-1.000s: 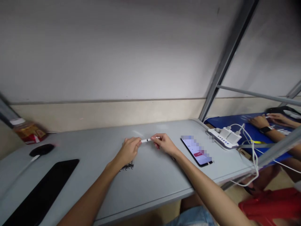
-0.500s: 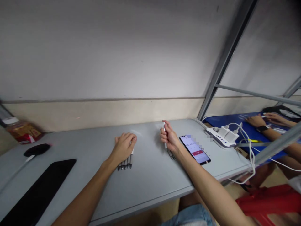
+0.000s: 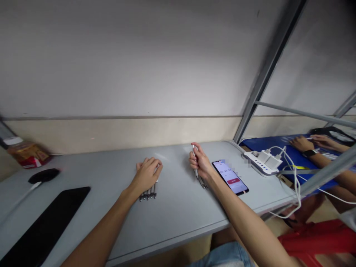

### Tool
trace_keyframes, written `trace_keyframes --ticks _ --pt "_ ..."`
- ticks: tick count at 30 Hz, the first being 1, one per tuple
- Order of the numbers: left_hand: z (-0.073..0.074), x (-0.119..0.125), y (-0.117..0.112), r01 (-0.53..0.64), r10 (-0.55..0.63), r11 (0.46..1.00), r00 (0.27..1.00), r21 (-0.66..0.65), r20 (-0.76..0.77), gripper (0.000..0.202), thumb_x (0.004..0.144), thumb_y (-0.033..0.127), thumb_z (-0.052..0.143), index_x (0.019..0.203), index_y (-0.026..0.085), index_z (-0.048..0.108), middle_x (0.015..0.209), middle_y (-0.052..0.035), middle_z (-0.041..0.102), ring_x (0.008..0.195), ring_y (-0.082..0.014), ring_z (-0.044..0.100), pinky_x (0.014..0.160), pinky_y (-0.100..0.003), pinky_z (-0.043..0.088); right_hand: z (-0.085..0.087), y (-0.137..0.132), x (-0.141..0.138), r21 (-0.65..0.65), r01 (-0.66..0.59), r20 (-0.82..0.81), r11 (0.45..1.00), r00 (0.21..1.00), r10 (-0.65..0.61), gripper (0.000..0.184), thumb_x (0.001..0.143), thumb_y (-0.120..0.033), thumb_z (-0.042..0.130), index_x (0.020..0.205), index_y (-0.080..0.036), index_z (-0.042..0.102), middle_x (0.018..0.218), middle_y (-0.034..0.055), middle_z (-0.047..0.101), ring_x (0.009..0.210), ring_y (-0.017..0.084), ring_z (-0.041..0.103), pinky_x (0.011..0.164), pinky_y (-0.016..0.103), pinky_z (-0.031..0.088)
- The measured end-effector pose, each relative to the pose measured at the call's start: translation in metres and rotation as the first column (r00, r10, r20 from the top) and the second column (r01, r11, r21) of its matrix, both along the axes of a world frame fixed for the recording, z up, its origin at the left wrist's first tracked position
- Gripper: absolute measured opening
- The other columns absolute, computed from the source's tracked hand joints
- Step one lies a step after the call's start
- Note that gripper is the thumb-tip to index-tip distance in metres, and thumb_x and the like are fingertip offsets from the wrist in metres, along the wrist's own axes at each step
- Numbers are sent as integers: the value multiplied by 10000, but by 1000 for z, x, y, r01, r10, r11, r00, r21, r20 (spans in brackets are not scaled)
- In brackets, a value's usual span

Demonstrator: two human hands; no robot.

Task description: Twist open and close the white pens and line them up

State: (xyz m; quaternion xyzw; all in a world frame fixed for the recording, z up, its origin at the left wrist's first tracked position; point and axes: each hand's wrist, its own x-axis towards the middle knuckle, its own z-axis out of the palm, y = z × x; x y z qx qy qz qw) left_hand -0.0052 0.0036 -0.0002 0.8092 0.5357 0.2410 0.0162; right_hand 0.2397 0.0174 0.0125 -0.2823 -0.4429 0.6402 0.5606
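The pen stands nearly upright, gripped in the right hand.

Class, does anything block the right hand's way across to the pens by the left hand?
Partly: the left hand covers the far parts of the pens in this view. Nothing visible stands between the right hand and their near ends.
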Motion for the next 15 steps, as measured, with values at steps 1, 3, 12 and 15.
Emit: trace_keyframes --ticks 1,3,12,15 --pt "0 0 0 -2 2 1000 1000 1 -1 243 936 356 387 887 229 588 955 -45 647 958 -229 504 818 -395 293 -1 0 0 -1 1 -6 1000 1000 -1 348 829 -490 593 1090 -330 427 605 -87 271 429 63 151 387 174 102" --pt "0 0 0 -8 8 1000 1000 1 -6 244 940 355 380 896 229 584 962 -44 645 958 -227 507 817 -395 290 -2 2 0 -9 1 -26 1000 1000 -1 344 828 -481 600 1078 -326 422 603 -89 272 427 61 149 387 173 98" --pt "0 -2 1 -28 29 1000 999 11 -26 233 937 352 391 932 233 591 1003 -53 630 999 -244 500 827 -402 302 -6 5 -1 -14 -6 93 1000 996 8 330 801 -472 618 1014 -251 497 631 -64 437 471 74 362 410 178 243" --pt "-2 -2 2 -39 40 999 998 15 -42 223 927 352 406 946 235 596 1024 -62 624 1013 -255 493 826 -407 307 -10 7 -1 106 68 278 992 956 -95 287 792 -441 623 927 -190 591 729 -8 556 635 114 507 569 230 397"
